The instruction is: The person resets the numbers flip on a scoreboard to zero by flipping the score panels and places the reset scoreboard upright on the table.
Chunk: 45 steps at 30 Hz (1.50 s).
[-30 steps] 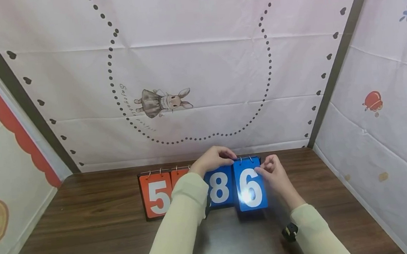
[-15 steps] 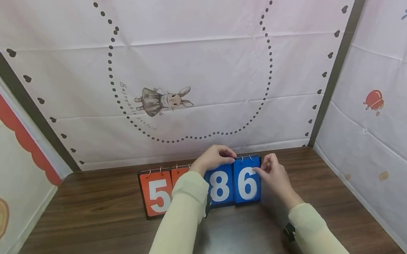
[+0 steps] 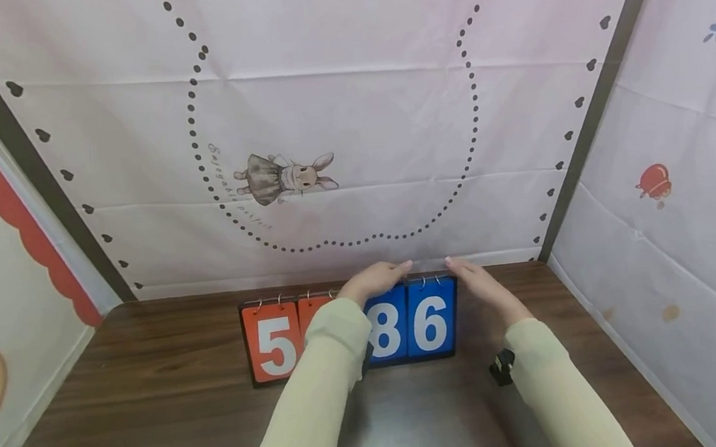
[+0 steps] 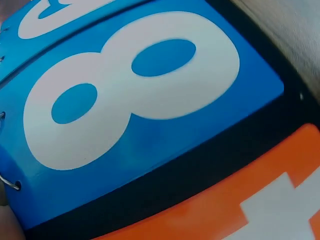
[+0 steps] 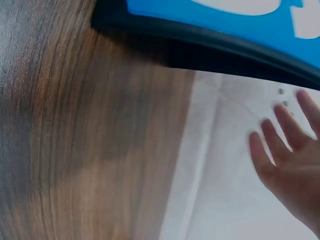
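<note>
A tabletop flip scoreboard (image 3: 435, 353) with a black frame stands on the table, carrying orange and blue number cards on metal rings. The blue card with a white 6 (image 3: 429, 317) hangs flat at its right end. Beside it is the blue 8 card (image 4: 150, 95), partly behind the left wrist in the head view. My left hand (image 3: 376, 279) lies over the scoreboard's top edge, fingers extended to the right. Off the top right corner, my right hand (image 3: 481, 285) holds nothing; its fingers are straight and spread in the right wrist view (image 5: 295, 160).
An orange 5 card (image 3: 275, 344) is at the scoreboard's left end; the orange card next to it is mostly hidden by the left sleeve (image 3: 321, 390). Under everything is a dark wood table (image 3: 155, 383). A printed white cloth wall (image 3: 349, 125) rises right behind the table's far edge.
The raised 6 card has dropped flat against the scoreboard. My right hand has let go of it and moved up, its fingers straightening. My left fingers have straightened at the top edge.
</note>
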Each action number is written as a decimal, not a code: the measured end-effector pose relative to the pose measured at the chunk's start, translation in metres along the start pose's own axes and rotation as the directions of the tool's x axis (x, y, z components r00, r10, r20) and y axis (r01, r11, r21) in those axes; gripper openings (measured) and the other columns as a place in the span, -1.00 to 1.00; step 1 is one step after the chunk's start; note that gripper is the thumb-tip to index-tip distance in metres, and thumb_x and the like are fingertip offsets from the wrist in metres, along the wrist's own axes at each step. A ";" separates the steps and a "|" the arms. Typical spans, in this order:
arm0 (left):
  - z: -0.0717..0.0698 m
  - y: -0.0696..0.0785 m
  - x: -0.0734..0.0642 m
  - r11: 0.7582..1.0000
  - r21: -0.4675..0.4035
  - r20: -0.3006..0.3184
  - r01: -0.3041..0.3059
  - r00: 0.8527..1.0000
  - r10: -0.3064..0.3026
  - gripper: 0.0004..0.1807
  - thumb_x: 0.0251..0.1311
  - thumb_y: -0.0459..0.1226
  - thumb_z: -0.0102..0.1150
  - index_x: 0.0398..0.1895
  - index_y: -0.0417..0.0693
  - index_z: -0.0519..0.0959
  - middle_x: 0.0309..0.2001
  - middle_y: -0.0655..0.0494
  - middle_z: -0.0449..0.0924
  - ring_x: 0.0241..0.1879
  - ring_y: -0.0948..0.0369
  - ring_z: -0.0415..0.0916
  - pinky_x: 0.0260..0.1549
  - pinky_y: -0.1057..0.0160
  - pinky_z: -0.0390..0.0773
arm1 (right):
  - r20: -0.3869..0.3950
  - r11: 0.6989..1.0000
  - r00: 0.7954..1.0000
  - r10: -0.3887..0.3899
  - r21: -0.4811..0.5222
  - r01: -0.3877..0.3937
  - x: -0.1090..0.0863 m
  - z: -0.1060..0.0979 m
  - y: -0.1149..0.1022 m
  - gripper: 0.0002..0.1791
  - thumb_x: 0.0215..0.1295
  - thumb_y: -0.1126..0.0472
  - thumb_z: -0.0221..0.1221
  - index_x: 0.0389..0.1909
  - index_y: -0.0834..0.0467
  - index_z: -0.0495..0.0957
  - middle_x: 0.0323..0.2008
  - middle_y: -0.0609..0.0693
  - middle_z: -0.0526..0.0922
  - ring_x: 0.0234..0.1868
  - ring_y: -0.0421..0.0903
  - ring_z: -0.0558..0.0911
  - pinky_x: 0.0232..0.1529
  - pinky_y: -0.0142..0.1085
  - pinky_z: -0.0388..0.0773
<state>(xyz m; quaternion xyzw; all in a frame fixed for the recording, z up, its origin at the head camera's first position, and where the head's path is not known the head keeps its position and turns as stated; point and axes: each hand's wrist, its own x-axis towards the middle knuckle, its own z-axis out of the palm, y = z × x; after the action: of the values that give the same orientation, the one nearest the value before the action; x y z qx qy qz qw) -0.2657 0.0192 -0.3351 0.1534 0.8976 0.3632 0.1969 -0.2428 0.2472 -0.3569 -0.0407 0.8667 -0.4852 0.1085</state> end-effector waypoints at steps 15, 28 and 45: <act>0.001 0.005 -0.003 0.994 0.028 0.049 0.106 0.993 -0.107 -0.26 0.20 0.21 -0.10 0.22 -0.17 0.37 0.12 -0.10 0.43 0.00 0.02 0.41 0.08 -0.09 0.33 | 0.130 0.987 0.980 0.149 0.035 -0.155 0.013 0.007 0.016 -0.01 0.17 -0.50 -0.25 0.25 0.28 0.29 0.20 0.23 0.38 0.28 0.18 0.25 0.23 0.12 0.11; 0.000 0.003 -0.001 0.998 0.069 0.052 0.009 0.999 -0.012 -0.43 0.24 0.11 -0.02 0.14 -0.09 0.48 0.05 -0.03 0.50 -0.02 0.05 0.44 0.06 -0.03 0.38 | -0.005 0.995 0.995 0.101 0.016 -0.101 0.009 0.007 0.014 -0.20 0.28 -0.35 -0.14 0.17 0.27 0.42 0.03 0.18 0.55 0.18 0.16 0.40 0.21 0.11 0.18; -0.001 -0.001 -0.004 0.998 -0.066 -0.038 -0.007 0.999 0.005 -0.43 0.12 0.11 0.15 0.12 -0.01 0.51 -0.03 0.02 0.57 -0.14 0.09 0.53 -0.06 0.04 0.50 | -0.164 0.992 0.987 -0.001 0.125 0.022 0.006 0.019 0.014 -0.25 0.29 -0.24 -0.03 0.36 0.12 0.14 0.30 0.18 0.23 0.28 0.18 0.23 0.23 0.09 0.15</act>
<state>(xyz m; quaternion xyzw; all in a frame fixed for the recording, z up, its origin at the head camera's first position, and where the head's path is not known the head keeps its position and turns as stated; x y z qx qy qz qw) -0.2632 0.0167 -0.3340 0.1426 0.8882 0.3960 0.1840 -0.2437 0.2383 -0.3794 0.0012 0.8401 -0.5412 0.0368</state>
